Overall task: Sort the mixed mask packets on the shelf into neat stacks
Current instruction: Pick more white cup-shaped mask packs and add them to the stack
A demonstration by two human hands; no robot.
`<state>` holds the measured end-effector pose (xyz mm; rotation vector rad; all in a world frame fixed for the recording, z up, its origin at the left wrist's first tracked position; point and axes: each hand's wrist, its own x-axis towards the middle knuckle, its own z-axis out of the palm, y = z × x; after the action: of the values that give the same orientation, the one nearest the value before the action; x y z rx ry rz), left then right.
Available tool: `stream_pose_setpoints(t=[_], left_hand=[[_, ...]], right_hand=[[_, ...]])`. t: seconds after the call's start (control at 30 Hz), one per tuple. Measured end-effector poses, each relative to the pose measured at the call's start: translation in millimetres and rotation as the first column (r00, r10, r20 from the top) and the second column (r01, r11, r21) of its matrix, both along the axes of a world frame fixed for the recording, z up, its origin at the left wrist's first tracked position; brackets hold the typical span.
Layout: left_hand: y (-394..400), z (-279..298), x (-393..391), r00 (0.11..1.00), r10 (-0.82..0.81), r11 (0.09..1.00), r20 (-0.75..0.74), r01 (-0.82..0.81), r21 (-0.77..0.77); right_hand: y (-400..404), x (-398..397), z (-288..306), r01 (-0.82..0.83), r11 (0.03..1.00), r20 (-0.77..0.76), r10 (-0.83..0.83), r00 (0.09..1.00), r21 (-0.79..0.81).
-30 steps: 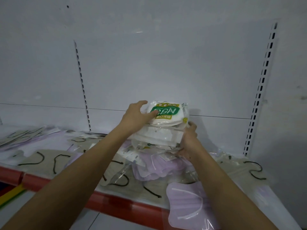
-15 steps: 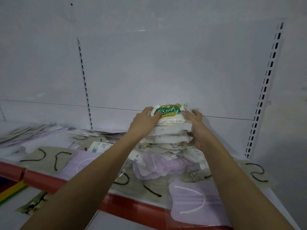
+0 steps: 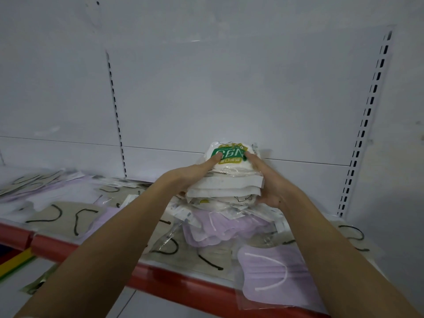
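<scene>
Nearest the camera, a lilac mask packet (image 3: 273, 275) is lying flat and overhanging the red front edge (image 3: 160, 280) of the shelf (image 3: 213, 260). Behind it, beige packets with black ear loops (image 3: 55, 216) are spreading across the shelf to the left, and a heap of lilac packets (image 3: 220, 228) is sitting in the middle. On that heap a stack of white mask packets (image 3: 226, 185) is resting, the top one carrying a green label (image 3: 229, 154). The left hand (image 3: 192, 175) is pressing the stack's left side, fingers (image 3: 214, 159) extended onto the label. The right hand (image 3: 269, 182) is cupping the right side, fingers (image 3: 252, 160) reaching the top, so both hands are clasping the stack between them. Beyond is standing the white back panel (image 3: 206, 88) with slotted uprights (image 3: 367, 115).
</scene>
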<state>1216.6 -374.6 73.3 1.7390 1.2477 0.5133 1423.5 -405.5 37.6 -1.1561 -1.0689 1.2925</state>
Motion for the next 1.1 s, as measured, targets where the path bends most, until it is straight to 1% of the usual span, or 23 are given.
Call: stream_pose_setpoints(t=[0.03,0.1,0.2,0.27,0.33,0.37,0.43,0.53,0.57,0.6,0.67,0.73,0.87,0.97,1.0,1.03,1.1], left_hand=[[-3,-1,2,1.0,0.0,1.0,0.003,0.0,0.009],[3,-7,10,0.998,0.049,0.998,0.029,-0.05,0.044],[15,-20,23,0.984,0.132,0.985,0.122,-0.144,0.094],[3,-17,26,0.976,0.148,0.978,0.158,-0.168,0.125],[-10,-13,29,0.976,0.15,0.97,0.159,-0.177,0.168],[-14,-14,31,0.976,0.174,0.958,0.133,-0.199,0.208],[-19,-18,33,0.962,0.274,0.895,0.019,-0.262,0.361],[-32,-25,32,0.911,0.393,0.789,-0.125,-0.265,0.555],[-33,-28,31,0.891,0.427,0.761,-0.155,-0.261,0.594],[-34,-29,30,0.882,0.438,0.753,-0.174,-0.254,0.607],[-35,-33,28,0.901,0.401,0.793,-0.165,-0.251,0.556],[-34,-37,27,0.931,0.342,0.842,-0.123,-0.246,0.481],[-35,-39,27,0.958,0.282,0.889,-0.055,-0.24,0.391],[-37,-34,20,0.971,0.224,0.942,0.088,-0.239,0.237],[-32,-31,17,0.971,0.201,0.96,0.126,-0.221,0.172],[-28,-29,15,0.972,0.183,0.973,0.146,-0.2,0.112],[-4,-33,14,0.979,0.152,0.986,0.138,-0.16,0.052]], right_hand=[[0,-2,-1,0.007,0.999,-0.029,-0.006,1.0,0.041],[0,-6,-3,0.021,0.995,-0.054,-0.016,0.998,0.098],[2,-9,-8,0.057,0.988,-0.078,-0.046,0.996,0.144],[2,-10,-11,0.052,0.987,-0.078,-0.041,0.996,0.152],[0,-8,-13,0.05,0.987,-0.098,-0.036,0.995,0.15],[-1,-7,-14,0.051,0.989,-0.114,-0.035,0.993,0.141],[-4,-5,-15,0.064,0.991,-0.126,-0.05,0.991,0.116],[-6,-5,-20,0.111,0.987,-0.141,-0.094,0.986,0.119],[-7,-4,-22,0.135,0.982,-0.138,-0.116,0.984,0.133],[-8,-4,-23,0.144,0.98,-0.139,-0.125,0.982,0.134],[-11,-4,-24,0.122,0.984,-0.127,-0.106,0.986,0.129],[-11,-3,-24,0.111,0.985,-0.094,-0.098,0.991,0.134],[-17,-2,-25,0.122,0.977,-0.066,-0.112,0.991,0.172],[-13,2,-22,0.148,0.978,-0.042,-0.143,0.989,0.148],[-13,3,-15,0.158,0.981,-0.029,-0.156,0.987,0.115],[-12,4,-9,0.156,0.986,-0.02,-0.156,0.988,0.049],[-14,5,0,0.081,0.993,-0.034,-0.084,0.996,-0.083]])
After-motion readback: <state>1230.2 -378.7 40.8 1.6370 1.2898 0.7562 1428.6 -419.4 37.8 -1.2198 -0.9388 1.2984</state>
